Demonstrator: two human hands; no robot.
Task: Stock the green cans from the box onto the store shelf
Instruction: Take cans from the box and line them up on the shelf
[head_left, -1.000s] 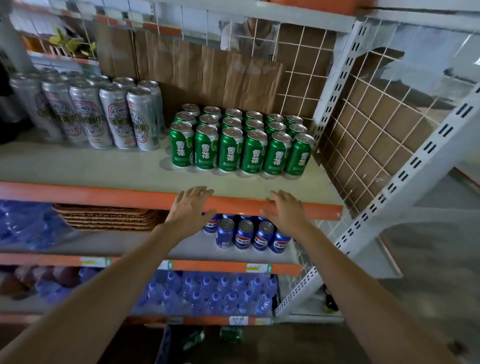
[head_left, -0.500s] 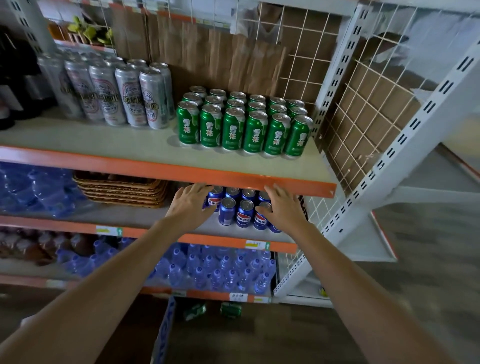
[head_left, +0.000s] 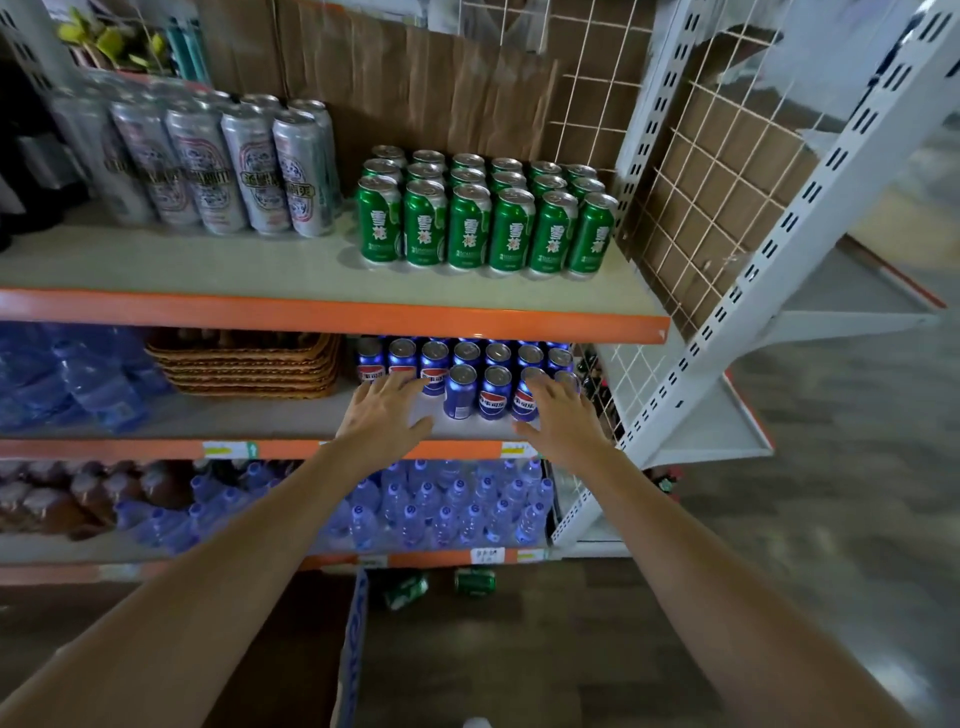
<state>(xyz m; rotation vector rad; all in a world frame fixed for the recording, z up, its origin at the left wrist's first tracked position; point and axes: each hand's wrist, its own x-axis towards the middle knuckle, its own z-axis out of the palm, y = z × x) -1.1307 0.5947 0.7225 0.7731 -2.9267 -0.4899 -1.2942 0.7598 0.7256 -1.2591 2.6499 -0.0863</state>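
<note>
The green cans stand upright on the upper shelf, at its right end near the white wire grid. They form a tight block, three rows of six: smooth, glossy cylinders with white lettering and dull silver lids with pull tabs. Two more green cans lie on their sides on the floor under the lowest shelf. Just beside them, the box shows one thin cardboard wall with blue print, low between my forearms.

The shelf board is a flat, pale, matte slab with a bright orange front edge. To the left of the green block stand tall silver cans, slimmer and higher. Ribbed brown cardboard lines the back.

One level down sit short blue cans with shiny tops, and left of them a stack of woven baskets. Below that are clear bottles with blue caps.

My left hand is palm down, fingers straight and spread, holding nothing, its fingertips in front of the blue cans. My right hand is the same, flat and splayed, holding nothing, its fingers over the rightmost front blue cans. I cannot tell whether either hand touches the cans.
</note>
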